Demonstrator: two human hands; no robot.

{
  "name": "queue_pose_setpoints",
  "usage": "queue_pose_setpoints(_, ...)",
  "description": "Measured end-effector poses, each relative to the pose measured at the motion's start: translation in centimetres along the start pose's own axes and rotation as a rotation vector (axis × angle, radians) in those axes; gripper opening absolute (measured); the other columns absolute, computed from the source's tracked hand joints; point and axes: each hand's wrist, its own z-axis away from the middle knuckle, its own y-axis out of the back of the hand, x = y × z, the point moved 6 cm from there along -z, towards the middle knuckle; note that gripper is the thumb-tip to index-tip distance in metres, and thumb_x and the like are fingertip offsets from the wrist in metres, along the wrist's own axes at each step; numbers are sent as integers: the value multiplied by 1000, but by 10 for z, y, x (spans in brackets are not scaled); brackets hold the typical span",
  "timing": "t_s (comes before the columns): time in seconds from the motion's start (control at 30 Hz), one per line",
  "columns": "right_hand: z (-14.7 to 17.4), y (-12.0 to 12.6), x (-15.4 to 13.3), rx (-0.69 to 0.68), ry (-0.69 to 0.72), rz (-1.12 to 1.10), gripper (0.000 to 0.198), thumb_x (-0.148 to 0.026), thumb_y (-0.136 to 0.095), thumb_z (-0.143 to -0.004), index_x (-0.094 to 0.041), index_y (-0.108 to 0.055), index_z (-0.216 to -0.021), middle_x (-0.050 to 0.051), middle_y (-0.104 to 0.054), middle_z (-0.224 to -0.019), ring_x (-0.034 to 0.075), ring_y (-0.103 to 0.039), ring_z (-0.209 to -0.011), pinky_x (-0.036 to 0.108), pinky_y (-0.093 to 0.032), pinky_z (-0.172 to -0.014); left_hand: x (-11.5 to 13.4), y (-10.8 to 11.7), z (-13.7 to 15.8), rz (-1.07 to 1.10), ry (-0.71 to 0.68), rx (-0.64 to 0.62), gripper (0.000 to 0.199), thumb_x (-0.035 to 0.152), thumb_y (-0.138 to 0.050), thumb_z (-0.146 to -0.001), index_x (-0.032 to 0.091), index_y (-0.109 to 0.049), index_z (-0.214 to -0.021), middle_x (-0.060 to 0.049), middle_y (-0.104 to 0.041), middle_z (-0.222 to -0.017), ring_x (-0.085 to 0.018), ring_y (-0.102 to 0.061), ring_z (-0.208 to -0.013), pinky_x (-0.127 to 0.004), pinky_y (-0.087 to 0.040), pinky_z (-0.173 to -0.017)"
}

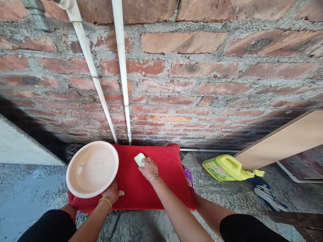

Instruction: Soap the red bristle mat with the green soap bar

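A red textured mat lies spread across a low support between my legs. My right hand is closed around a pale green bar of soap, holding it over the middle of the mat. I cannot tell whether the soap touches the cloth. On the mat's left end rests a pale pink basin with what looks like water in it. My left hand lies on the mat at the basin's near right edge, thumb stretched out to the right. Its other fingers are partly hidden by the basin's rim.
Behind the mat rises a brick wall with white pipes running down it. A yellow detergent jug lies on its side on the concrete floor to the right. Boards lean farther right; a pale slab stands left.
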Motion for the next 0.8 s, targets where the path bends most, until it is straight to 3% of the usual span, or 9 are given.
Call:
queue_pose_setpoints(0.13, 14, 38, 105, 79, -184, -24, 32, -34, -60, -79, -25, -63, -109, 10, -57, -110, 25, -60, -97, 35, -42, -81, -1, 1, 1, -84, 24, 32, 65, 47, -67, -71, 10, -55, -123, -20, -54, -136, -34, -43, -132, -43, -30, -110)
queue_pose_setpoints(0.27, 39, 59, 209, 166, -448, -99, 29, -36, -57, -79, -33, -65, -107, 11, -59, -104, 29, -61, -87, 41, -41, -75, 0, 1, 1, -107, 18, 32, 64, 48, -66, -71, 9, -55, -121, -21, -55, -134, -34, -45, -131, -43, -31, -109)
queue_pose_setpoints(0.37, 54, 62, 246, 216, -555, -159, 31, -41, -53, -80, -31, -65, -106, 13, -59, -99, 30, -60, -81, 44, -41, -71, 0, 0, 1, -93, 15, 24, 65, 49, -66, -71, 8, -55, -120, -22, -55, -134, -34, -45, -131, -42, -31, -109)
queue_pose_setpoints(0.47, 58, 53, 220, 289, -476, -219, 32, -43, -54, -79, -25, -65, -104, 13, -58, -101, 28, -59, -79, 42, -42, -71, 0, 1, 1, -57, 12, 20, 64, 48, -67, -71, 7, -56, -119, -22, -56, -132, -34, -47, -129, -41, -33, -108)
queue_pose_setpoints(0.57, 55, 27, 149, 283, -301, -251, 30, -39, -64, -74, -25, -64, -101, 7, -57, -105, 22, -59, -85, 33, -44, -75, 0, 1, 2, -53, 13, 17, 63, 47, -67, -72, 6, -56, -118, -23, -55, -133, -35, -47, -129, -42, -33, -108)
queue_pose_setpoints(0.7, 51, -13, 59, 109, 14, -124, 30, -34, -70, -70, -27, -65, -99, 3, -57, -106, 19, -57, -93, 28, -42, -83, 0, 2, 2, -68, 12, 23, 62, 48, -67, -72, 7, -57, -118, -24, -55, -133, -35, -44, -131, -43, -33, -108)
queue_pose_setpoints(0.8, 52, -17, 52, 49, 29, -44, 30, -32, -69, -71, -26, -65, -100, 5, -57, -109, 20, -56, -97, 29, -40, -86, 0, 2, 2, -85, 11, 24, 63, 50, -66, -72, 8, -57, -118, -23, -55, -133, -35, -44, -131, -43, -33, -108)
